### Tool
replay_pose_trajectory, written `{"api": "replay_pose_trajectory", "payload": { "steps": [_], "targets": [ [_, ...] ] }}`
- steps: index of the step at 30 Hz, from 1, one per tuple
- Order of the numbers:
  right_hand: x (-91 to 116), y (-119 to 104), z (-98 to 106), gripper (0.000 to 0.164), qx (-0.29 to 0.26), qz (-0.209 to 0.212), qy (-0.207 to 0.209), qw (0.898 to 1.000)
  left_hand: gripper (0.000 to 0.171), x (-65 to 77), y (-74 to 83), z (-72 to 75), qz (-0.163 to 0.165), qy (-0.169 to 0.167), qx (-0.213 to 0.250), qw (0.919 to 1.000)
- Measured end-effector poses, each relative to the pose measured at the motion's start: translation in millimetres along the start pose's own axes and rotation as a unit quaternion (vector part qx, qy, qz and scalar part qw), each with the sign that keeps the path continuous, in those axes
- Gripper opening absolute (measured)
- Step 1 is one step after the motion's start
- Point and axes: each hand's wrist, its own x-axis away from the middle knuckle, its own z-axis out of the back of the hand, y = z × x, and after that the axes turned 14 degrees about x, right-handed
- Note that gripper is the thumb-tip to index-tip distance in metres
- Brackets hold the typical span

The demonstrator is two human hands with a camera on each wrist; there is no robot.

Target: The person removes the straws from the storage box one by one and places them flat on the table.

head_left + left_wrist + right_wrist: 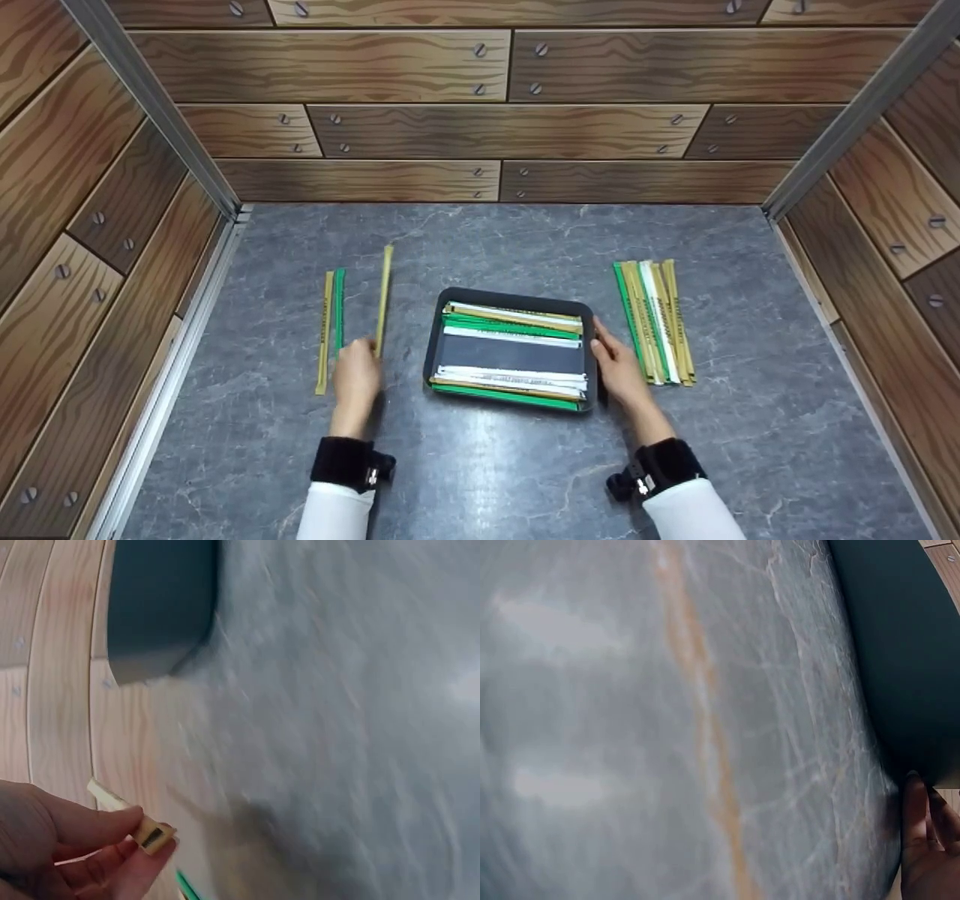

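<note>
My left hand [357, 379] pinches the near end of a slim gold stick packet [385, 289], which points away from me. In the left wrist view, thumb and fingers grip the packet's end [154, 837]. A gold packet [325, 330] and a green packet [339, 307] lie just left of that hand. The dark rectangular tray [514, 295] stands in the middle, slightly turned, with white, gold and green packets lying crosswise in a far and a near group. My right hand [621, 367] touches the tray's right side with extended fingers; the right wrist view shows fingertips against its outer wall [907, 652].
Right of the tray lies a row of green, gold and white packets [654, 322], close beside my right hand. The grey marbled tabletop [480, 465] is bounded by wood-patterned walls [495, 131] at the back and both sides.
</note>
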Motion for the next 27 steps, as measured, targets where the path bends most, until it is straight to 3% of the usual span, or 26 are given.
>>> {"api": "replay_pose_trajectory", "payload": {
  "steps": [9, 14, 19, 27],
  "targets": [
    [1.3, -1.2, 1.3, 0.050, -0.004, -0.005, -0.004, 1.000, 0.013, 1.3, -23.5, 14.5, 0.042, 0.049, -0.015, 0.9978],
    [2.2, -1.9, 1.3, 0.050, 0.002, -0.013, -0.011, 1.000, 0.013, 0.8, -30.9, 18.7, 0.063, 0.054, -0.030, 0.9961],
    [2.0, -1.2, 0.5, 0.050, 0.007, -0.007, -0.006, 1.000, 0.010, -0.8, -36.2, 23.1, 0.091, 0.065, -0.036, 0.9931],
    [1.6, -0.4, 0.2, 0.051, 0.006, -0.006, -0.010, 1.000, 0.010, -2.0, -39.1, 28.0, 0.105, 0.080, -0.045, 0.9903]
  ]
}}
